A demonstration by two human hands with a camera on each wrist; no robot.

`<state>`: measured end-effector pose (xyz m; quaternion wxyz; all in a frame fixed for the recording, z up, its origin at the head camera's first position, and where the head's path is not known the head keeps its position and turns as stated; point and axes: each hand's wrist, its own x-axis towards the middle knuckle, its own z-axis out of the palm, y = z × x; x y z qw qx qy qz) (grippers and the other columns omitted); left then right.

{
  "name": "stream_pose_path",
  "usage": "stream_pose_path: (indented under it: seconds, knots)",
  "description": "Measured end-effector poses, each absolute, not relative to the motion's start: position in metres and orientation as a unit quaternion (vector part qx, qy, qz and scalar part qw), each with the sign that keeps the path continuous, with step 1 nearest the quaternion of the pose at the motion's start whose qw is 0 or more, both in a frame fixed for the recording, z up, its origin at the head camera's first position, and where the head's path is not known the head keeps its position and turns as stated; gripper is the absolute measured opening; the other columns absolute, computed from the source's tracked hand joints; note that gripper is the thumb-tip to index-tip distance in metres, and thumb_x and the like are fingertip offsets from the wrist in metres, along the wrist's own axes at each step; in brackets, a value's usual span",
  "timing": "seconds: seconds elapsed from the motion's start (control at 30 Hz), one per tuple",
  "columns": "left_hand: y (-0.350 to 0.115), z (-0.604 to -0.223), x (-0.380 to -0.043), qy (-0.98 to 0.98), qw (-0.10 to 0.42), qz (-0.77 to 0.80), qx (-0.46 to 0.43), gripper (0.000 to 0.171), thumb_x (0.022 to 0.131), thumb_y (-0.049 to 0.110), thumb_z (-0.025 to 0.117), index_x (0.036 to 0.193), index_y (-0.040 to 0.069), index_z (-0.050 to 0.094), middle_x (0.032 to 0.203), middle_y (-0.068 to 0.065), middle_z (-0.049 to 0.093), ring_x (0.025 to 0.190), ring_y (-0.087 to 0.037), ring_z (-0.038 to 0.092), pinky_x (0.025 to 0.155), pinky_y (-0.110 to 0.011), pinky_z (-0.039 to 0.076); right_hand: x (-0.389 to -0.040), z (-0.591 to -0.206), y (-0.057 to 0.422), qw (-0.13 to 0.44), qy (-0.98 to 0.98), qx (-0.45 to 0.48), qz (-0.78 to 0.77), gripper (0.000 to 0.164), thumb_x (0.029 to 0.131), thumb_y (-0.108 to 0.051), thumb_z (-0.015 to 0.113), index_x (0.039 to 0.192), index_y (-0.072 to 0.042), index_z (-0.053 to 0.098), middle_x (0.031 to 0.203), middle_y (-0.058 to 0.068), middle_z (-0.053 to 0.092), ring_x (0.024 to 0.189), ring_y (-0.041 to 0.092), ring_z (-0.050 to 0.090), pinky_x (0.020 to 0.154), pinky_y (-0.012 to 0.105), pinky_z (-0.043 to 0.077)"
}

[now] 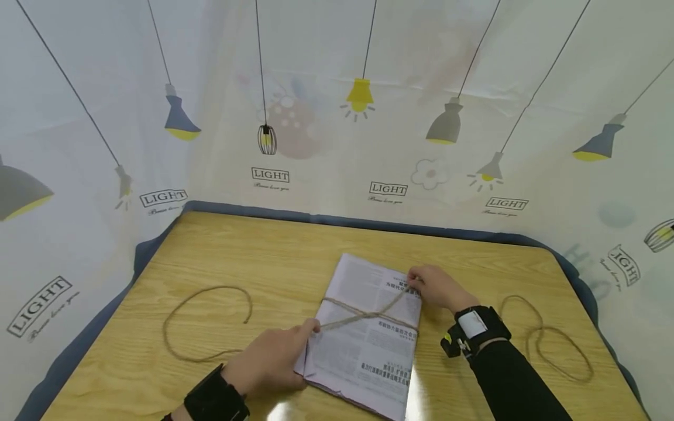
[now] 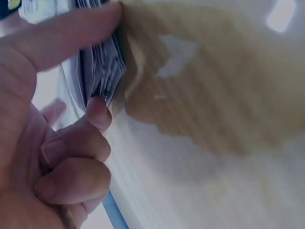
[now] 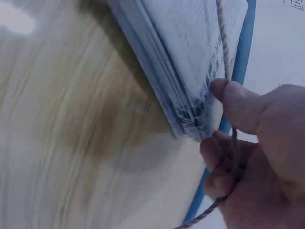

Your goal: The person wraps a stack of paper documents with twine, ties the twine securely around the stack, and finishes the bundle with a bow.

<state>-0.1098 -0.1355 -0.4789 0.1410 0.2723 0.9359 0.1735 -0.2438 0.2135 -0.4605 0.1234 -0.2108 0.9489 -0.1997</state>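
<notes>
A folded stack of newspapers (image 1: 363, 351) lies on the table, with brown twine (image 1: 344, 321) crossing over its top face near the middle. At the stack's left edge, my left hand (image 1: 271, 356) holds one twine strand. Its lower fingers curl in the left wrist view, beside the layered paper edges (image 2: 102, 69). Near the far right corner, my right hand (image 1: 439, 287) pinches the other strand between thumb and fingers. The right wrist view shows the twine (image 3: 222, 33) passing under the thumb and through the curled fingers of the right hand (image 3: 267, 124). The stack's underside is hidden.
A loose twine end curves over the wooden table (image 1: 253, 245) on the left, and another loose length (image 1: 566, 336) loops on the right. Behind the table hangs a white cloth (image 1: 326, 193) printed with lamps. Dark blue edging borders the tabletop.
</notes>
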Motion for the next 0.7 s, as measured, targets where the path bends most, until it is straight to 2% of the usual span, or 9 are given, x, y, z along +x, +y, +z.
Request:
stream_pose_path:
  seconds: [0.1,0.2,0.37,0.47,0.53,0.57,0.63,0.7]
  knots:
    - [-0.141,-0.479,-0.122,0.938,0.117,0.175,0.275,0.08,0.068,0.029,0.081,0.132,0.019,0.035,0.088,0.005,0.062,0.062,-0.005,0.048,0.057,-0.027,0.043,-0.234,-0.454,0.225,0.146,0.953,-0.194,-0.184,0.012,0.099,-0.01,0.049,0.09,-0.009,0.056,0.083,0.005,0.053,0.073,0.017,0.048,0.064,0.033,0.039]
    - [-0.146,-0.478,-0.133,0.947,0.083,0.174,0.258,0.074,0.075,0.028,0.079,0.133,0.014,0.035,0.079,0.004,0.062,0.058,-0.005,0.046,0.052,-0.026,0.041,-0.224,-0.451,0.238,0.155,0.955,-0.189,-0.167,0.011,0.099,-0.01,0.049,0.089,-0.01,0.053,0.082,0.004,0.053,0.072,0.017,0.048,0.064,0.033,0.039]
    - [-0.147,-0.482,-0.15,0.964,0.017,0.184,0.189,0.046,0.088,0.026,0.069,0.121,0.009,0.041,0.072,-0.002,0.061,0.053,-0.01,0.048,0.049,-0.03,0.04,-0.208,-0.452,0.254,0.165,0.957,-0.19,-0.145,0.009,0.099,-0.012,0.049,0.09,-0.013,0.049,0.078,0.003,0.05,0.069,0.017,0.046,0.062,0.033,0.036]
    - [-0.146,-0.486,-0.163,0.962,0.009,0.225,0.157,0.033,0.091,0.015,0.061,0.115,0.009,0.041,0.065,-0.002,0.055,0.05,-0.013,0.046,0.046,-0.032,0.037,-0.198,-0.453,0.257,0.171,0.953,-0.19,-0.161,0.009,0.099,-0.013,0.048,0.091,-0.014,0.049,0.074,0.002,0.05,0.064,0.016,0.045,0.06,0.032,0.036]
    - [-0.145,-0.487,-0.172,0.957,0.016,0.253,0.138,0.032,0.09,0.009,0.056,0.117,0.009,0.039,0.061,-0.003,0.051,0.048,-0.014,0.044,0.044,-0.031,0.034,-0.19,-0.454,0.257,0.178,0.948,-0.194,-0.177,0.009,0.1,-0.013,0.047,0.091,-0.015,0.05,0.073,0.0,0.051,0.062,0.014,0.045,0.059,0.031,0.036]
    - [-0.144,-0.486,-0.177,0.955,0.02,0.267,0.128,0.034,0.089,0.008,0.055,0.119,0.01,0.038,0.062,-0.004,0.052,0.048,-0.015,0.044,0.044,-0.031,0.034,-0.186,-0.455,0.257,0.181,0.945,-0.198,-0.188,0.009,0.1,-0.013,0.047,0.092,-0.015,0.051,0.073,0.0,0.052,0.062,0.014,0.045,0.059,0.031,0.037]
    - [-0.143,-0.483,-0.185,0.949,0.029,0.292,0.113,0.034,0.09,0.007,0.051,0.121,0.01,0.037,0.073,-0.008,0.062,0.056,-0.016,0.053,0.047,-0.031,0.037,-0.178,-0.456,0.255,0.198,0.935,-0.205,-0.21,0.01,0.1,-0.013,0.047,0.091,-0.015,0.051,0.074,-0.001,0.053,0.062,0.013,0.046,0.059,0.03,0.038]
    - [-0.142,-0.481,-0.191,0.944,0.039,0.311,0.105,0.032,0.093,0.008,0.048,0.122,0.01,0.036,0.094,-0.014,0.069,0.069,-0.02,0.059,0.053,-0.032,0.04,-0.172,-0.458,0.253,0.22,0.921,-0.217,-0.237,0.011,0.101,-0.015,0.046,0.091,-0.015,0.051,0.075,-0.001,0.054,0.063,0.012,0.048,0.058,0.029,0.039]
